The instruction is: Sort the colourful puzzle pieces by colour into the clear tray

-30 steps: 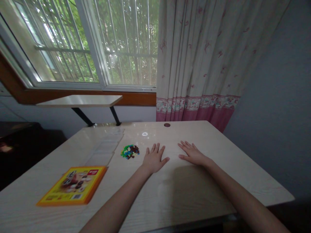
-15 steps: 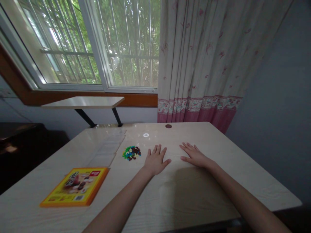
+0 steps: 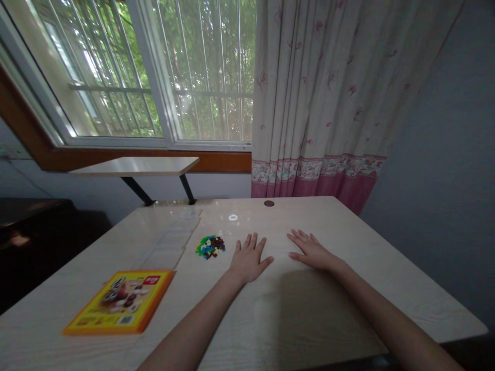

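Note:
My left hand (image 3: 249, 259) lies palm down on the pale wooden table (image 3: 340, 309), its fingers spread. Just left of it is a small heap of colourful pieces (image 3: 211, 247) in green, blue, brown and cream, too small to make out singly. To the right, my right hand (image 3: 309, 250) rests flat on the tabletop with its fingers apart. Neither hand holds anything, and a gap of bare table separates them. A yellow and orange flat box (image 3: 119, 303) with a printed picture lies at the near left.
Clear plastic sheets (image 3: 170, 239) lie behind the box. A raised shelf (image 3: 154, 166) on black legs stands at the back left. A round brown cable hole (image 3: 269, 203) sits near the back edge, before the curtain (image 3: 309, 103) and barred window (image 3: 209, 67).
Both hands stay in place on the table. The whole view has shifted slightly, so the scene sits a little lower.

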### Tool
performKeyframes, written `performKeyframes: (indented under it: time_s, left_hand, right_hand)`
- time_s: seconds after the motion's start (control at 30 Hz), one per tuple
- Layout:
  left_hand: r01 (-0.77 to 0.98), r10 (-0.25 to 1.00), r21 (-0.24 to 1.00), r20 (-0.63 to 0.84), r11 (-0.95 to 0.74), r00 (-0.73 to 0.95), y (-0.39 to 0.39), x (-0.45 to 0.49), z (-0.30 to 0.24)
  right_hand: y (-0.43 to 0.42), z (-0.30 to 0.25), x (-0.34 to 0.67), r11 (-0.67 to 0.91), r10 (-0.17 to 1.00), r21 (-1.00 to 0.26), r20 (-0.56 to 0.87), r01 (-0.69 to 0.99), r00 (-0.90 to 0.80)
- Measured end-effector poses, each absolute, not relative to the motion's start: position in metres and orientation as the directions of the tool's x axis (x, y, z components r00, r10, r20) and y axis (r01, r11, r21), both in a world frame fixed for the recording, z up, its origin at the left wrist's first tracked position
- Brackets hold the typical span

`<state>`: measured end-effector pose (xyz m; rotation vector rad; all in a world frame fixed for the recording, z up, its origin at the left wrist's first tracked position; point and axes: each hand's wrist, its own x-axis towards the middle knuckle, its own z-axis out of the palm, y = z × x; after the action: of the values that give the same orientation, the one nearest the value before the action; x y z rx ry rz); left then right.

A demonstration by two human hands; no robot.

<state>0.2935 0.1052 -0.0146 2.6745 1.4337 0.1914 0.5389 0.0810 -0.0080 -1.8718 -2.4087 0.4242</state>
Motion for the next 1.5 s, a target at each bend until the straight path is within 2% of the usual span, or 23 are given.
performKeyframes:
  time_s: [0.23, 1.5]
  left_hand:
    - [0.832, 0.841, 0.137, 0.031, -0.538, 0.539, 0.1031, 0.2936, -0.0109]
    - [0.822, 0.836, 0.157, 0.067, -0.548, 0.545, 0.1058, 0.293, -0.0153]
  right_hand:
    - [0.0823, -0.0091, 0.5396, 0.226, 0.958, -0.259, -0.117, 0.939, -0.263]
    - [0.0823, -0.0097, 0.5403, 0.222, 0.958, -0.255, -0.12, 0.941, -0.259]
